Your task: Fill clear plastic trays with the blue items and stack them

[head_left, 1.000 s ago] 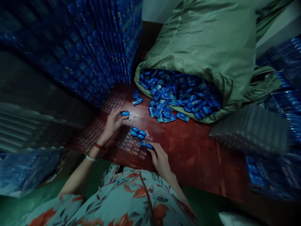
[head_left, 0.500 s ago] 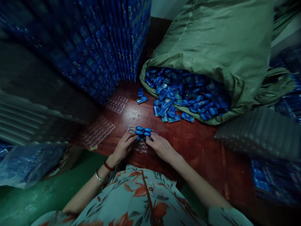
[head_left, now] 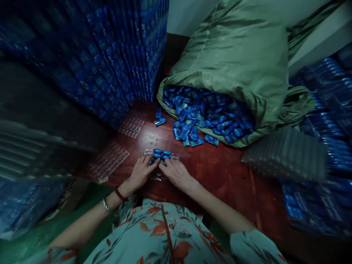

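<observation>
Left hand and right hand converge
Apart a second ago, both touch blue packets on the clear tray on the bench; work likely centres there. Whether either grips, I cannot tell.

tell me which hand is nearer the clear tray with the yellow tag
Left. The left hand is beside the clear tray, without touching it; the right hand is farther off, past the left.
</observation>
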A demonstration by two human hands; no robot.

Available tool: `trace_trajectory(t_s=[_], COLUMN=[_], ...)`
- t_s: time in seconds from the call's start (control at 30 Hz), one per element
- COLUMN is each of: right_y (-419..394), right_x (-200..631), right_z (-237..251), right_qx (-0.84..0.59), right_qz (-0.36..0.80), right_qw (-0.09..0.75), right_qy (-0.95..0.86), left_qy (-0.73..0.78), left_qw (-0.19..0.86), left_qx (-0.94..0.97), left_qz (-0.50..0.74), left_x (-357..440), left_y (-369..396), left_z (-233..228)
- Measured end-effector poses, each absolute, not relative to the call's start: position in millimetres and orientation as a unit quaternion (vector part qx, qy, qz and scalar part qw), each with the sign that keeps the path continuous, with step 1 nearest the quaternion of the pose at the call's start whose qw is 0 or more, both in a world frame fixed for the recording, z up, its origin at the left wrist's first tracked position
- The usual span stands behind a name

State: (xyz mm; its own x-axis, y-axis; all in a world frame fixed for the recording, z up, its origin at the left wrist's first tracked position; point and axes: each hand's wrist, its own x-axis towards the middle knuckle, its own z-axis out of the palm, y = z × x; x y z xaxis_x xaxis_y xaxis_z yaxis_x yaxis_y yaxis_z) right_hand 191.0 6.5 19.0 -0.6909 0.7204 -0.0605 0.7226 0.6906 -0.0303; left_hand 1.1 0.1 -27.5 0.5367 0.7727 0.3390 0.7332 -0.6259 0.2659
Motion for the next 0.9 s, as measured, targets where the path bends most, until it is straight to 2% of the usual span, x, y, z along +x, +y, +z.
trace_trajectory(t_s=[0.17,0.27,0.33,0.4,0.47,0.57,0.77,0.83,0.9], right_y=[11.4,46.6,79.2,108.2,126.3,128.3,66.1,35.1,5.6], right_x=[226.6,248.4,255.4,256.9,256.0,256.3,268.6,270.8,268.0], right_z=[-0.3,-1.7,1.8,6.2,8.6,4.7,-10.7,-12.0,-13.0], right_qx=[0.471,0.610,0.685,0.712,0.710,0.698,0.642,0.630,0.601], right_qz=[-0.002,-0.018,-0.030,-0.057,-0.091,-0.127,-0.197,-0.229,-0.269], right_qw=[-0.162,-0.232,-0.205,-0.139,-0.082,-0.090,-0.289,-0.351,-0.383], right_qy=[0.867,0.758,0.699,0.686,0.693,0.699,0.682,0.654,0.648], left_qy=[0.444,0.510,0.556,0.598,0.608,0.600,0.591,0.587,0.568], left_qw=[0.118,0.118,0.085,0.063,0.061,0.074,0.117,0.161,0.226], left_qx=[0.809,0.780,0.796,0.792,0.790,0.796,0.797,0.783,0.745], left_qz=[0.367,0.342,0.226,0.105,0.048,0.037,0.045,0.131,0.268], left_x=[3.2,19.1,33.2,46.7,56.6,58.3,11.3,-9.4,-26.0], left_y=[37.8,100.2,145.9,181.4,200.4,200.7,155.3,132.2,104.5], left_z=[-25.7,-17.6,-12.0,-8.3,-7.9,-12.6,-21.2,-21.5,-20.6])
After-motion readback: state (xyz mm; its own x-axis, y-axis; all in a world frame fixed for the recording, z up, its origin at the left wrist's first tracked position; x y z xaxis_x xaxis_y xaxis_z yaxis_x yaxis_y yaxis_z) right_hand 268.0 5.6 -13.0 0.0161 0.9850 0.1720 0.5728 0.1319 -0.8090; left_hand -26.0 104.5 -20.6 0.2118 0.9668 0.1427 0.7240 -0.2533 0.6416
